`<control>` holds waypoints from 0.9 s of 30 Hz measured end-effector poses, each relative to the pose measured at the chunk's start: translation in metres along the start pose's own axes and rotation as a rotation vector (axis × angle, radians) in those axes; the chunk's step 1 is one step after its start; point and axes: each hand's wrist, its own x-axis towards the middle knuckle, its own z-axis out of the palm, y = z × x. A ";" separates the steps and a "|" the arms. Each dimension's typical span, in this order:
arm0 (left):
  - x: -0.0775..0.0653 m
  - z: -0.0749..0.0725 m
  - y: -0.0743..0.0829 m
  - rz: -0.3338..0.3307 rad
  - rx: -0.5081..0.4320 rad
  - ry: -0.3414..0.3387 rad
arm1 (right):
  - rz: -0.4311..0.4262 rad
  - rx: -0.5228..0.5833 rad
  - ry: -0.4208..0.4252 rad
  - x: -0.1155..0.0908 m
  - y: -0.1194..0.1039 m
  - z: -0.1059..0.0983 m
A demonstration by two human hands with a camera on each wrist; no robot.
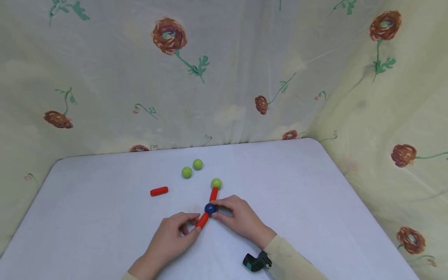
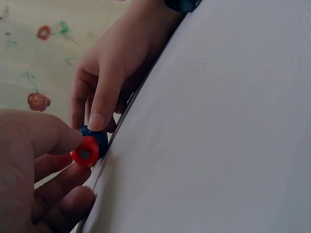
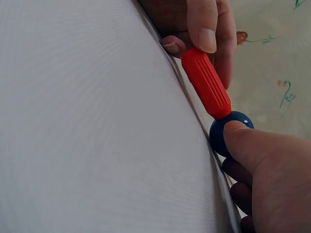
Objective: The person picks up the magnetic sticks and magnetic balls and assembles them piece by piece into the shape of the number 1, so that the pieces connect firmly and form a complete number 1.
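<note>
A blue ball [image 1: 210,209] joins two ridged red rods at the front middle of the table. My right hand [image 1: 241,218] pinches this ball between thumb and fingers. Thumb and fingertips of my left hand [image 1: 175,235] grip the near red rod [image 3: 206,83], whose upper end meets the ball. Beyond the ball, the far red rod [image 1: 214,193] runs to a green ball [image 1: 216,183]. In the left wrist view the near rod [image 2: 85,152] is seen end-on, with a round greenish spot in its end, and the blue ball [image 2: 101,141] lies behind it.
A loose red rod [image 1: 159,191] lies on the white table [image 1: 297,186] to the left. Farther back sit two loose green balls, one [image 1: 187,172] slightly nearer than the other [image 1: 197,164]. A black strapped device [image 1: 257,261] is beside the right sleeve. Flowered cloth [image 1: 224,77] hangs behind the table.
</note>
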 end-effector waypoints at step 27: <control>0.001 -0.002 -0.008 0.097 -0.002 -0.016 | 0.032 -0.019 0.027 0.002 -0.004 0.003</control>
